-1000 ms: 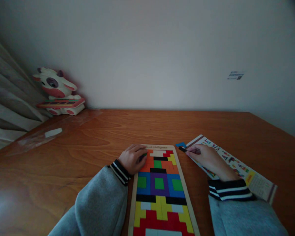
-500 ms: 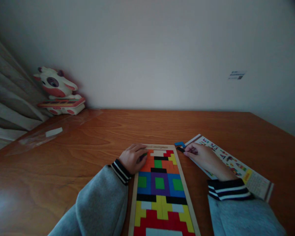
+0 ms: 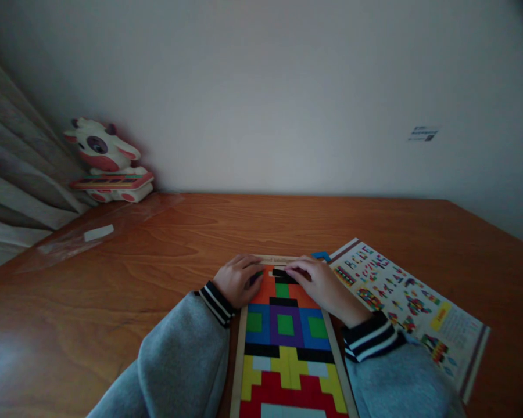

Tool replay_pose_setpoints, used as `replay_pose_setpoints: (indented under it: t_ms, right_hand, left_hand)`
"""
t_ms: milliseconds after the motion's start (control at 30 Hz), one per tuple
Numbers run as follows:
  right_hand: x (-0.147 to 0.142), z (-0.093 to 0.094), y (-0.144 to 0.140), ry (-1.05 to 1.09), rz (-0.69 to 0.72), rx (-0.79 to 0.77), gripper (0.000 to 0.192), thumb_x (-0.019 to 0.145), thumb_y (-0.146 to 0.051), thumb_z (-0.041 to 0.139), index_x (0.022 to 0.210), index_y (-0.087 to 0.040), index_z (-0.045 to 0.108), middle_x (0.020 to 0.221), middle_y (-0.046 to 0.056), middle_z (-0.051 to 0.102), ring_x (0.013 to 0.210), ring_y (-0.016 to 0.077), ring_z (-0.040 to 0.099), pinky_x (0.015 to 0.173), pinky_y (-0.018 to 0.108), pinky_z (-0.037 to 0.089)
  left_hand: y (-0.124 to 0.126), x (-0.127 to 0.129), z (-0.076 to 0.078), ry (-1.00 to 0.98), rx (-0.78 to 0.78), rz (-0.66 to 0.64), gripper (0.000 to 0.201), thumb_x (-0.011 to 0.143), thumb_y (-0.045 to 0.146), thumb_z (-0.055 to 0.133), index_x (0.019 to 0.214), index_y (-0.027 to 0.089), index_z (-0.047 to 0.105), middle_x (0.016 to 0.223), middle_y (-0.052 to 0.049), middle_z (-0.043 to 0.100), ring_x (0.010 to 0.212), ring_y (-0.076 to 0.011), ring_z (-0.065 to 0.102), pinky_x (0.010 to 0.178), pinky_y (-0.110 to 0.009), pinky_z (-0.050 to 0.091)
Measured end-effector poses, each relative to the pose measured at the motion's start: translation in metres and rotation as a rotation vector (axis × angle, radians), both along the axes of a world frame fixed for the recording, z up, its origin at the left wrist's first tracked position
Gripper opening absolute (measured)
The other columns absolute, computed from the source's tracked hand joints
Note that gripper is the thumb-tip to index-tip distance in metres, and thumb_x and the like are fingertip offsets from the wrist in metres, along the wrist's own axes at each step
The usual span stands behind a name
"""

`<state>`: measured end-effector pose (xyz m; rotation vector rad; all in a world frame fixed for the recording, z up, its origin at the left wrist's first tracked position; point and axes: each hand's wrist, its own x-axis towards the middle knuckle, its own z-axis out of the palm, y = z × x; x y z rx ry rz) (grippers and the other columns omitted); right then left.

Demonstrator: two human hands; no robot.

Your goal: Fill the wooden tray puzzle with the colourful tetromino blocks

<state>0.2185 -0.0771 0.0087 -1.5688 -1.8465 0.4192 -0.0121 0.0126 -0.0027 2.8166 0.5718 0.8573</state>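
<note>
The right hand (image 3: 326, 287) has moved from the printed pattern sheet (image 3: 409, 296) onto the wooden puzzle board of coloured blocks (image 3: 287, 337), fingers pinching a small black block (image 3: 281, 272) at its far end. The left hand (image 3: 235, 280) curls at the board's left edge, its grip unclear.

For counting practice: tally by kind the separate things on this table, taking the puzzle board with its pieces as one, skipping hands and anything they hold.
Wooden puzzle board: 1
Printed pattern sheet: 1
Loose blue puzzle piece: 1
Cow toy: 1
Clear plastic bag: 1
Total: 5
</note>
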Motion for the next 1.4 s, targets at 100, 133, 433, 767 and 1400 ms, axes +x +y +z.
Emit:
replay_pose_setpoints:
  t_ms: [100, 133, 433, 767, 1400]
  right_hand:
    - [-0.001, -0.005, 0.003, -0.093, -0.022, 0.056, 0.021, 0.095, -0.036, 0.056, 0.096, -0.028, 0.075, 0.096, 0.005, 0.066, 0.091, 0.0208, 0.064, 0.083, 0.037, 0.051]
    - [-0.001, -0.006, 0.004, -0.107, -0.027, 0.066, 0.02, 0.095, -0.037, 0.056, 0.096, -0.028, 0.075, 0.096, 0.005, 0.065, 0.091, 0.0207, 0.064, 0.082, 0.037, 0.051]
    - [-0.002, -0.021, 0.012, -0.109, -0.272, 0.071, 0.031, 0.082, -0.05, 0.07, 0.093, -0.021, 0.066, 0.092, 0.007, 0.067, 0.089, 0.0248, 0.063, 0.077, 0.038, 0.048]
    - [0.027, -0.013, 0.003, 0.009, -0.25, 0.013, 0.022, 0.093, -0.038, 0.055, 0.096, -0.022, 0.069, 0.096, 0.008, 0.065, 0.086, 0.0212, 0.063, 0.08, 0.037, 0.05]
    - [0.012, -0.008, -0.005, -0.261, -0.116, 0.082, 0.019, 0.09, -0.039, 0.064, 0.103, -0.03, 0.074, 0.1, 0.006, 0.065, 0.095, 0.0242, 0.06, 0.087, 0.044, 0.042]
  left_hand:
    - [0.0, 0.0, 0.0, 0.009, -0.001, 0.002, 0.025, 0.087, 0.022, 0.054, 0.108, 0.017, 0.068, 0.115, -0.012, 0.069, 0.104, -0.0247, 0.066, 0.091, -0.043, 0.057]
    - [0.0, 0.0, 0.0, 0.009, 0.001, 0.002, 0.025, 0.087, 0.022, 0.054, 0.108, 0.018, 0.068, 0.114, -0.012, 0.069, 0.104, -0.0246, 0.065, 0.091, -0.043, 0.057]
    - [-0.001, 0.001, 0.001, 0.009, 0.003, 0.006, 0.024, 0.088, 0.022, 0.054, 0.107, 0.018, 0.068, 0.113, -0.012, 0.069, 0.103, -0.0244, 0.066, 0.092, -0.042, 0.057]
    - [-0.007, 0.004, 0.002, 0.02, -0.026, -0.224, 0.037, 0.098, 0.025, 0.047, 0.133, 0.02, 0.057, 0.13, -0.009, 0.065, 0.124, -0.0225, 0.056, 0.105, -0.041, 0.049]
    - [-0.007, 0.005, -0.003, -0.012, -0.024, -0.271, 0.029, 0.097, 0.024, 0.048, 0.117, 0.019, 0.068, 0.12, -0.009, 0.07, 0.116, -0.0217, 0.062, 0.1, -0.04, 0.053]
